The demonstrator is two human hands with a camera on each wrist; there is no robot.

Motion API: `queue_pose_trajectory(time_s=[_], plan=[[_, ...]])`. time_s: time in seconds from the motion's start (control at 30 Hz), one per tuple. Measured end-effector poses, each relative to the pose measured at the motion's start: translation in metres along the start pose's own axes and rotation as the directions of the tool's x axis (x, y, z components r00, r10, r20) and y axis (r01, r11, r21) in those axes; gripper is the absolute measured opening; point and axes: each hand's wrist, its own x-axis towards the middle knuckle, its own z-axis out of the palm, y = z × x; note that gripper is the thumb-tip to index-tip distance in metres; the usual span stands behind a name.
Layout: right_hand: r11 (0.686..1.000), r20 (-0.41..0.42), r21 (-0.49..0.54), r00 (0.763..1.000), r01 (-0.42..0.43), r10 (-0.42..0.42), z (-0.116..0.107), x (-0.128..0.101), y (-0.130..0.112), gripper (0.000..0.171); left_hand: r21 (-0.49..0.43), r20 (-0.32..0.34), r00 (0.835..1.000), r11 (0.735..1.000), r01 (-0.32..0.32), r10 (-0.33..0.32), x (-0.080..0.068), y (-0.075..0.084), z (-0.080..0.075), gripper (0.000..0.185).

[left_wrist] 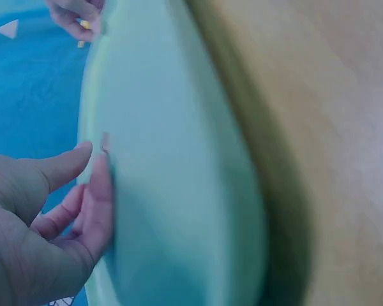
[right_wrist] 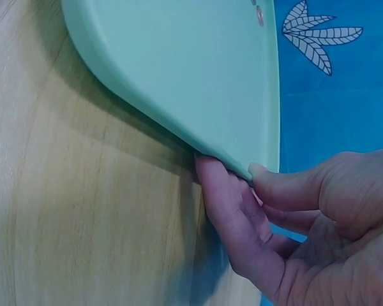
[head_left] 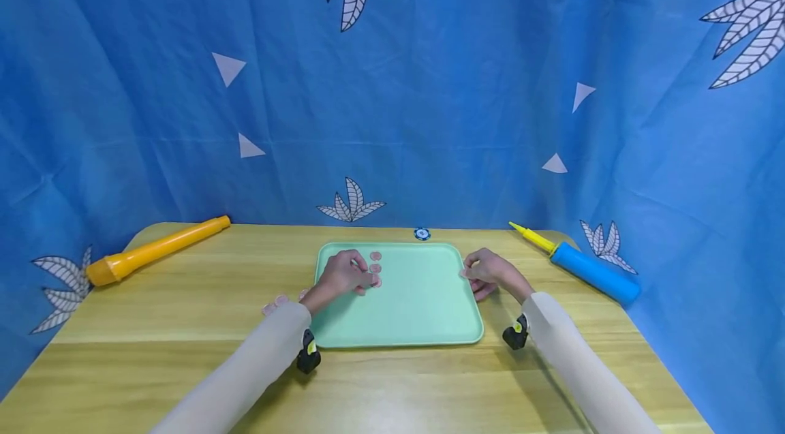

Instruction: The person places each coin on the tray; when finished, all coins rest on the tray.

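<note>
A light green tray (head_left: 417, 311) lies on the wooden table. Three small pink discs (head_left: 375, 268) form a column on its left part. Over that side reaches my left hand (head_left: 346, 272), fingertips right at the nearest disc of the column. The left wrist view shows the left thumb and index finger (left_wrist: 101, 191) apart, with a disc (left_wrist: 105, 141) just beyond the fingertips. My right hand (head_left: 487, 272) pinches the tray's right rim. Its thumb is on top and its fingers (right_wrist: 226, 197) are underneath, as the right wrist view shows.
More pink discs (head_left: 281, 300) lie left of the tray, partly behind the left sleeve. A blue and white poker chip (head_left: 422, 234) is behind the tray. An orange stick-like object (head_left: 159, 248) lies at far left, and a blue and yellow hand pump (head_left: 591, 270) at right.
</note>
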Motion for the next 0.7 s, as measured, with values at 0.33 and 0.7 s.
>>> queue_pose_trajectory(time_s=[0.33,0.7], plan=[[1.000,-0.002,0.000,1.000,0.003,-0.003,0.000,0.000,0.000,0.014,0.044,-0.032,0.997,0.997,-0.064,0.065,0.002,-0.003,-0.028,0.034],[1.000,0.002,0.008,1.000,0.020,-0.020,0.001,-0.002,0.001,0.015,0.023,-0.041,0.987,0.988,-0.155,0.156,-0.004,-0.010,-0.054,0.031]])
